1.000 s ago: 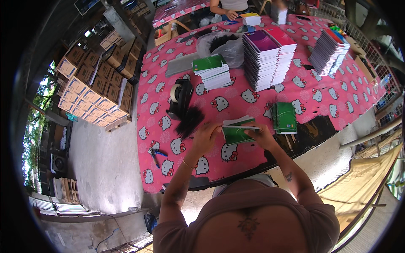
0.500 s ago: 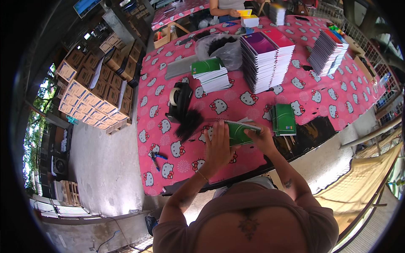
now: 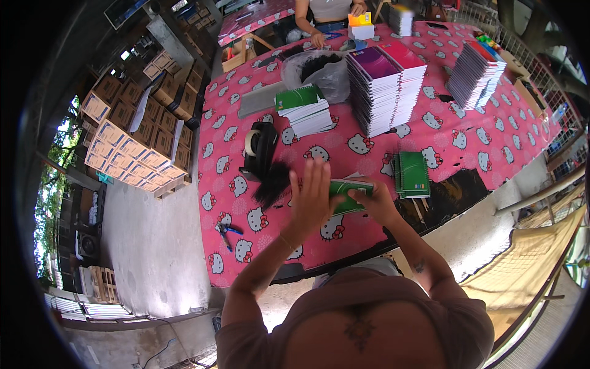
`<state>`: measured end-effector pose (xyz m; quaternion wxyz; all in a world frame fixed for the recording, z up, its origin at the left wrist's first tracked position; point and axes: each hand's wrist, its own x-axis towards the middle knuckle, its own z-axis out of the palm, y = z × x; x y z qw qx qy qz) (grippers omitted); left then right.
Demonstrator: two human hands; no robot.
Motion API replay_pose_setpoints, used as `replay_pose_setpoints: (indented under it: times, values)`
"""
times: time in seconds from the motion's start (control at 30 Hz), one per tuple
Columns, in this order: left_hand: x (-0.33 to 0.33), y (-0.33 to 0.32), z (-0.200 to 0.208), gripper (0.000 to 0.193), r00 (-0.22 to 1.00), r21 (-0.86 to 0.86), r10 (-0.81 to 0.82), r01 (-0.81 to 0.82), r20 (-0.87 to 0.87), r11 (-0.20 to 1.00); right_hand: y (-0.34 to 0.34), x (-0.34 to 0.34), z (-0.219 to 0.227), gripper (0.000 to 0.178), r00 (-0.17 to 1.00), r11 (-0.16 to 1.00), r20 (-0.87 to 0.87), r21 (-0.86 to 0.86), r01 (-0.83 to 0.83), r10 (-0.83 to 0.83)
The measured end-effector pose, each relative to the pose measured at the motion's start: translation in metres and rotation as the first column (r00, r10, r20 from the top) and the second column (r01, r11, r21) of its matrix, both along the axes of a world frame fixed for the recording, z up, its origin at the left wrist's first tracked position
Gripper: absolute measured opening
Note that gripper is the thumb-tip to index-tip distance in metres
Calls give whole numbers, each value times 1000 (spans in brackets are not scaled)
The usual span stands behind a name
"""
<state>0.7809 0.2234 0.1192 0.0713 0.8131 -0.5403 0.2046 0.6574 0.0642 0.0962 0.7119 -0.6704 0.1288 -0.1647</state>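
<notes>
A green notebook [image 3: 349, 205] is held up over the table's near edge. My right hand [image 3: 380, 206] grips its right end, thumb on top of the cover. My left hand [image 3: 312, 195] is at the notebook's left end, fingers stretched out and upright, thumb close to the cover; whether the palm touches the edge I cannot tell. Just left of that hand lies a bundle of fine black strands [image 3: 275, 184], beside a black tape dispenser [image 3: 261, 150]. Several green spiral notebooks [image 3: 413, 174] lie stacked to the right of my right hand.
Farther back stand a short stack of green-topped notebooks [image 3: 305, 111], tall purple and red notebook stacks [image 3: 386, 89] and another stack [image 3: 476, 77]. Blue-handled pliers [image 3: 227, 232] lie at the left. Across the table a co-worker's hand [image 3: 358, 9] is by yellow-topped pads [image 3: 361, 27]. Cartons [image 3: 132, 138] stand left.
My left hand has lifted slightly and turned, fingers now more upright beside the notebook. My right hand keeps its grip. The co-worker's yellow pad now rests on the pile, one hand lowered to the table.
</notes>
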Motion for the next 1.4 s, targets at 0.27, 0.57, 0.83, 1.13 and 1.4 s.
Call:
replay_pose_setpoints:
  times: [0.27, 0.57, 0.83, 1.13, 1.4]
  values:
    - [-8, 7, -13, 83, 998, -121, -12, 5, -61, 993, 2, 3, 8, 30, 1000, 999, -21, -45, 4, -5]
    - [21, 9, 31, 16, 874, -266, -360, 281, -326, 922, 1, -4, 9, 30, 996, 985, -79, -166, -51, 39]
    - [29, 18, 44, 30, 857, -136, -352, 325, -376, 936, 2, -10, 22, 28, 996, 984, -68, -164, -71, 61]
    - [-12, -3, 13, 85, 996, -145, 75, -67, 49, 987, 7, 3, 9, 23, 989, 997, 140, -56, -44, 52]
    - [-25, -4, -6, 80, 998, -118, 25, -19, 57, 993, 5, 5, -6, 27, 992, 989, 113, -145, -37, 54]
